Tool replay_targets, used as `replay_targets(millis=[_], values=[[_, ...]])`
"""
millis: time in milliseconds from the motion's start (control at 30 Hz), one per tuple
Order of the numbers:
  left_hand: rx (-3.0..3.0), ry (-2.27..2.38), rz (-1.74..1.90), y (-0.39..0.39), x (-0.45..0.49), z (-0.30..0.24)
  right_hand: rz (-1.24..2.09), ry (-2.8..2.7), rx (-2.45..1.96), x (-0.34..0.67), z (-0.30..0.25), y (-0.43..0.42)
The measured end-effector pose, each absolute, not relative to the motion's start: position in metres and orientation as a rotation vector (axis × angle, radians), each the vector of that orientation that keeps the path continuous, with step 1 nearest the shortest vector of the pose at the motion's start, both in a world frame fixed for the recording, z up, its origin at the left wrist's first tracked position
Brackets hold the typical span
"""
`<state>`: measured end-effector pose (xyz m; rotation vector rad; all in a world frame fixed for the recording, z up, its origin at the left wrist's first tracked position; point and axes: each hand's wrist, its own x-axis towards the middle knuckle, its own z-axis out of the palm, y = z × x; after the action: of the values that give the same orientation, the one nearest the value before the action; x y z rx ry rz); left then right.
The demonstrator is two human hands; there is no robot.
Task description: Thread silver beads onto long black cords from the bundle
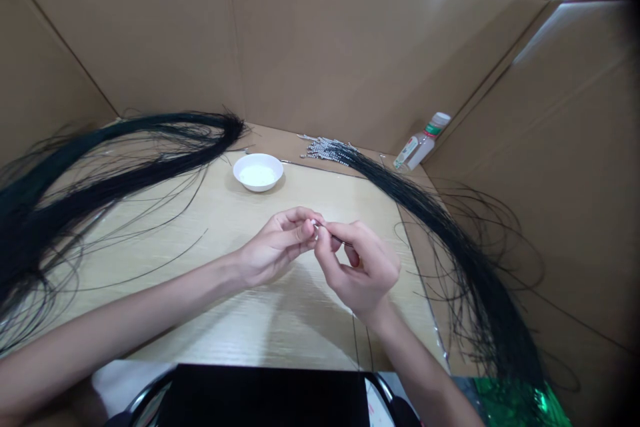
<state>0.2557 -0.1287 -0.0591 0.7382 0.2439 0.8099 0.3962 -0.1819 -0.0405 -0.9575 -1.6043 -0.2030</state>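
Observation:
Above the middle of the table, my left hand [277, 247] pinches a tiny white piece [315, 227] that looks like a bead, between thumb and fingertips. My right hand [360, 263] meets it there, its thumb and forefinger closed on a thin dark cord [342, 241] whose tip is at the white piece. Whether the cord passes through the piece is too small to tell. Two dark strands [355, 340] hang down below my right hand. Just beyond my hands stands a shallow white bowl [258, 172] with small white bits in it.
A thick bundle of dark cords [120, 173] loops across the left side. On the right lies another dark bundle [440, 220], its far end covered in small silvery-white beads [327, 149]. A clear bottle [420, 143] leans in the back corner. Cardboard walls [320, 40] enclose the table.

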Motion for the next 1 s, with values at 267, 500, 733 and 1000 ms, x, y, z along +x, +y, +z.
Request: replay_targets(millis=[267, 500, 733, 1000], values=[[0.635, 0.242, 0.797, -0.1319, 0.2582, -0.0615, -0.212, -1.610, -0.958, 0.3947, -0.0428, -0.1828], [0.614, 0.228, 0.781, -0.1337, 0.2576, -0.0627, -0.202, -1.619, -0.951, 0.3945, -0.0416, -0.1829], [0.726, 0.234, 0.812, -0.1306, 0.2567, -0.0611, -0.288, -1.656, -0.979, 0.3986, -0.0415, -0.1830], [0.879, 0.272, 0.901, -0.1278, 0.2538, -0.0572, -0.297, -1.689, -0.948, 0.4013, -0.0354, -0.1815]])
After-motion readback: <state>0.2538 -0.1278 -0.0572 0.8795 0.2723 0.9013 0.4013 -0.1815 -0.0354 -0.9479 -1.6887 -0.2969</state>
